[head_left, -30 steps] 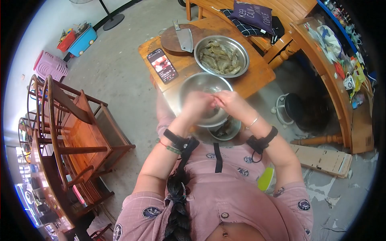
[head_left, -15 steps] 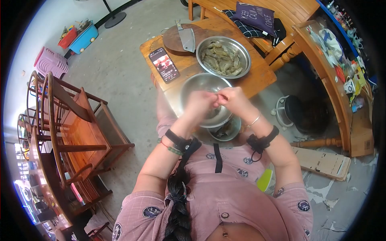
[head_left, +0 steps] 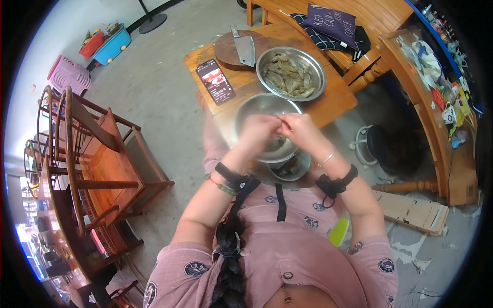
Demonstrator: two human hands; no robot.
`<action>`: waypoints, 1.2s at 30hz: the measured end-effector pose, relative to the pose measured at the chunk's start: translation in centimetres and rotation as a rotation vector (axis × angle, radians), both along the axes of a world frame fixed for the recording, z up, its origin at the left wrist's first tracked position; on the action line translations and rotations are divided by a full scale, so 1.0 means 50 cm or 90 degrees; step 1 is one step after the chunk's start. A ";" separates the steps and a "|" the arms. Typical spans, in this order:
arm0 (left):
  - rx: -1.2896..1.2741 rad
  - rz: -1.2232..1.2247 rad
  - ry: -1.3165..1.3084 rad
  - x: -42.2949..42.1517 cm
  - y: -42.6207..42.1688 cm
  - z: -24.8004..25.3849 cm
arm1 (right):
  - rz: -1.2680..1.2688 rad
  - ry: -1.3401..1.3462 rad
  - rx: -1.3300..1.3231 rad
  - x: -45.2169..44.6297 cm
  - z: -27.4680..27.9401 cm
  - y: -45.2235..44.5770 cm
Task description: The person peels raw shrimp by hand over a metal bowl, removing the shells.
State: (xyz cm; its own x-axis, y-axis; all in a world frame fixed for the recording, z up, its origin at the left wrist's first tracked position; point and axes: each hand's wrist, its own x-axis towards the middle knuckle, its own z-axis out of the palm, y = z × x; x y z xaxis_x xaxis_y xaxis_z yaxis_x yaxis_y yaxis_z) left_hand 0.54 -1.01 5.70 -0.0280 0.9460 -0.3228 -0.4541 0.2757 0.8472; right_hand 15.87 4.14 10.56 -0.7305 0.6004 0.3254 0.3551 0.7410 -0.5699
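My left hand (head_left: 259, 134) and my right hand (head_left: 301, 132) meet fingertip to fingertip above a steel bowl (head_left: 245, 115). Both are closed in a pinch on a small greyish shrimp, mostly hidden by the fingers; the left is a little blurred. Just beyond, a second steel basin (head_left: 321, 82) holds several whole raw shrimp (head_left: 288, 74). Below the hands, nearer my lap, a smaller bowl (head_left: 306, 167) contains dark greyish pieces that I cannot make out clearly.
On the wooden table (head_left: 328, 110) lie a lit phone (head_left: 214, 82) and a round chopping board (head_left: 223, 51) with a cleaver (head_left: 246, 50) on it. A wooden chair (head_left: 105, 154) stands left. A wheeled black stool (head_left: 377, 143) and a flat carton (head_left: 411, 210) are at right.
The whole view has shifted slightly, with the table and bowls a little further right. My hands stay together above the bowl, their fingers moved only slightly.
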 end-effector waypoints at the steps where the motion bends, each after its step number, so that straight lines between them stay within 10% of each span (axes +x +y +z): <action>1: 0.000 0.004 0.001 0.003 -0.002 0.005 | 0.003 -0.013 0.022 -0.001 -0.001 0.000; 24: -0.032 0.014 0.069 0.005 0.002 0.010 | 0.050 -0.032 0.047 0.001 0.001 0.020; 36: 0.031 0.037 0.057 0.021 -0.009 0.043 | -0.072 0.068 -0.302 0.016 -0.001 0.029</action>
